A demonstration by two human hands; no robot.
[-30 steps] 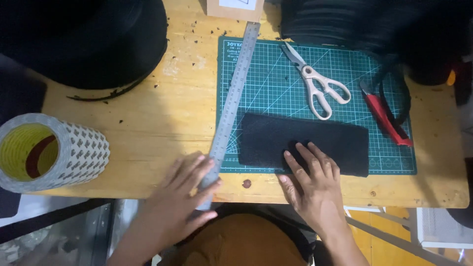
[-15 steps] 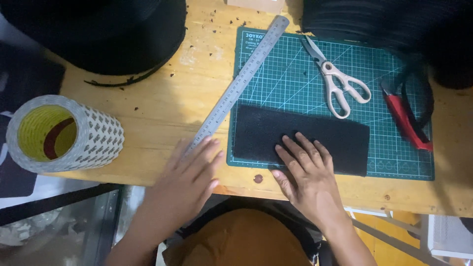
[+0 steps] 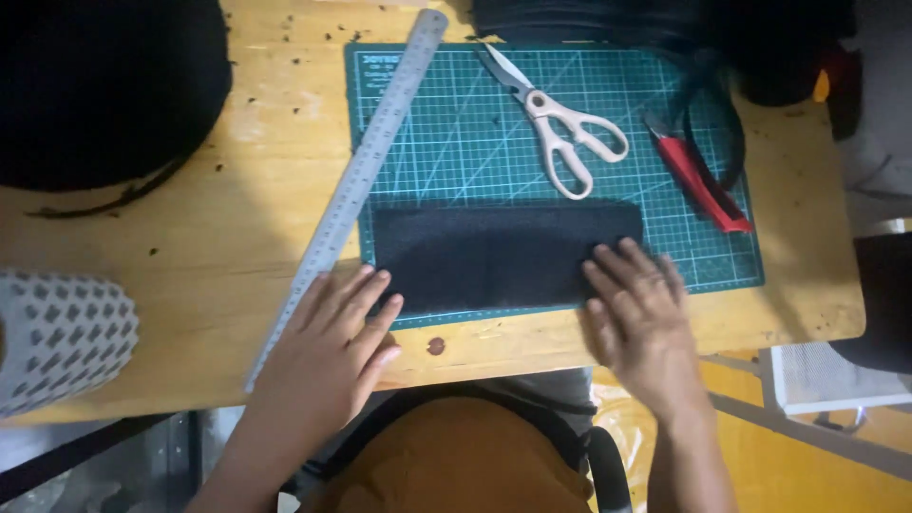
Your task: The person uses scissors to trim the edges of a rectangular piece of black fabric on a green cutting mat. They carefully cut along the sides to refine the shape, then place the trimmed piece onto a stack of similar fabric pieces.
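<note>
Looks like flattening and squaring the black fabric strip (image 3: pixel 494 252) on the green cutting mat (image 3: pixel 570 104). Best done with even, light pressure from flat fingers at both ends, pulling gently outward so no crease forms in the middle. Worth lining the strip's long edge up with a grid line of the mat, and avoiding any nudge to the steel ruler (image 3: pixel 351 185) while pressing, since a slanted ruler gives a slanted edge.

Left hand (image 3: pixel 332 342): open, palm down, fingers spread, gripping nothing. Lies over the lower end of the ruler, with the fingertips reaching to the strip's near left corner, touching it or very nearly. Strip stretches away to the right of this hand, ruler runs up and away from it at a slant.

Right hand (image 3: pixel 641 318): also open and flat, holding nothing, fingertips resting on the strip's right end. Rest of the strip lies to the left of this hand, between the two hands. Beyond the fingertips, further up the mat, white-handled scissors (image 3: pixel 560 128); up and to the right, a red utility knife (image 3: pixel 698 176), both apart from the strip.

Far left of the left hand, a patterned roll (image 3: pixel 57 337) on the wooden table (image 3: pixel 237 218).
</note>
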